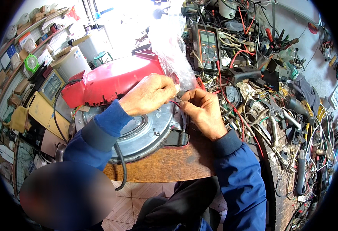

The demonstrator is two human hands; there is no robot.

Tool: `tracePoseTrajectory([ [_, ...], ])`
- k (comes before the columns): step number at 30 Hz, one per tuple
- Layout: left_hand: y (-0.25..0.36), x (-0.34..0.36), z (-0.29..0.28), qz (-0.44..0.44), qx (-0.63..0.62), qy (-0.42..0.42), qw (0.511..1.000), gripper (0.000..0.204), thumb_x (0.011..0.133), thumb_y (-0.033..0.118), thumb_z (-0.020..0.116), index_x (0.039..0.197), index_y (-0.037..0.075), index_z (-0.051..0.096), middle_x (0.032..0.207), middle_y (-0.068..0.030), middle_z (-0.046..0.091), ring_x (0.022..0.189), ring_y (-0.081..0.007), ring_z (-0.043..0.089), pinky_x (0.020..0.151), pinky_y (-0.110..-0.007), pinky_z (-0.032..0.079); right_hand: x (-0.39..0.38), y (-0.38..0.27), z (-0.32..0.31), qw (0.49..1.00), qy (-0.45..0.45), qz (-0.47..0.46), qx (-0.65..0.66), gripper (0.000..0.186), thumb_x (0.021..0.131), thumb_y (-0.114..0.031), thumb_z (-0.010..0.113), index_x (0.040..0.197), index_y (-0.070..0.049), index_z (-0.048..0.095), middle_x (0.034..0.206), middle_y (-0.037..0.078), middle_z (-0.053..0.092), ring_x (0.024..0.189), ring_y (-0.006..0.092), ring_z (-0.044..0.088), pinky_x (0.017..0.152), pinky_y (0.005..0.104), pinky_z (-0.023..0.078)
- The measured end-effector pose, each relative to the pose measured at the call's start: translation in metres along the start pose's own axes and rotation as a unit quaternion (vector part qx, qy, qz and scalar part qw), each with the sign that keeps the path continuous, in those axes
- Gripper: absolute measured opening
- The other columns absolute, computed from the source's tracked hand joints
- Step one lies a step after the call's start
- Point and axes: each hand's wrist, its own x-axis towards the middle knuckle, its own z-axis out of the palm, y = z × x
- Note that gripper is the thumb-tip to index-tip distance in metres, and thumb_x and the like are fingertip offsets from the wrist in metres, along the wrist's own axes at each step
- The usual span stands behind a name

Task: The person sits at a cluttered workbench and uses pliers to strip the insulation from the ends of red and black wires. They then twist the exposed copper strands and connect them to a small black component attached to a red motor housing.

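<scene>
Over the right part of a round grey metal appliance base [153,129] on the wooden table, my two hands work close together. My left hand [150,94] is closed, fingers curled in a pinch; its fingertips hide what they grip. My right hand [204,111] is also closed, thumb and forefinger pinched on a small dark piece too tiny to name. Thin red and dark wires [174,102] run just beneath the fingertips. Behind my left hand lies a red plastic housing [115,79]. A black cable [121,163] hangs from the base over the table's front edge.
A multimeter [208,46] with red leads [238,111] stands behind my right hand, beside a clear plastic bag [173,54]. Tools, wires and parts clutter the bench [280,161] at right. Shelves [34,25] and white appliances [71,63] stand at far left.
</scene>
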Motion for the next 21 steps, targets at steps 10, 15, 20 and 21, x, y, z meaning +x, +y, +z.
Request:
tracePoseTrajectory([
  [10,0.006,-0.003,0.014,0.006,0.038,-0.04,0.998,0.019,0.083,0.013,0.076,0.093,-0.003,0.073,0.072,-0.0065,0.065,0.068,-0.0091,0.057,0.062,-0.03,0.046,0.0,-0.01,0.0,1.0,0.009,-0.002,-0.003,0.005,0.094,-0.003,0.071,0.091,0.0,0.069,0.082,0.0,0.07,0.074,0.0048,0.06,0.065,0.0226,0.048],
  [15,0.002,-0.004,0.019,0.024,0.023,-0.014,0.999,0.018,0.083,0.013,0.075,0.094,-0.001,0.075,0.079,-0.0144,0.069,0.073,-0.0152,0.065,0.068,-0.034,0.051,0.001,-0.008,0.0,0.997,0.035,-0.041,-0.052,0.005,0.089,0.0,0.069,0.085,-0.001,0.067,0.076,-0.003,0.065,0.069,0.0032,0.056,0.061,0.0222,0.045],
  [20,-0.007,-0.001,0.022,0.119,0.044,0.014,0.992,0.02,0.083,0.013,0.075,0.099,0.002,0.076,0.085,-0.015,0.073,0.077,-0.0231,0.07,0.073,-0.037,0.055,-0.001,-0.026,-0.006,0.996,0.008,-0.004,-0.092,0.005,0.086,0.003,0.066,0.083,-0.001,0.065,0.074,-0.002,0.064,0.067,0.003,0.054,0.059,0.0225,0.044],
  [21,-0.005,-0.001,0.023,0.111,0.041,0.005,0.993,0.02,0.084,0.013,0.075,0.1,0.002,0.076,0.085,-0.0151,0.073,0.077,-0.0225,0.07,0.073,-0.037,0.055,-0.002,-0.031,-0.008,0.994,-0.007,0.016,-0.103,0.006,0.085,0.004,0.064,0.083,-0.001,0.064,0.076,-0.002,0.063,0.069,0.0032,0.054,0.06,0.0223,0.044],
])
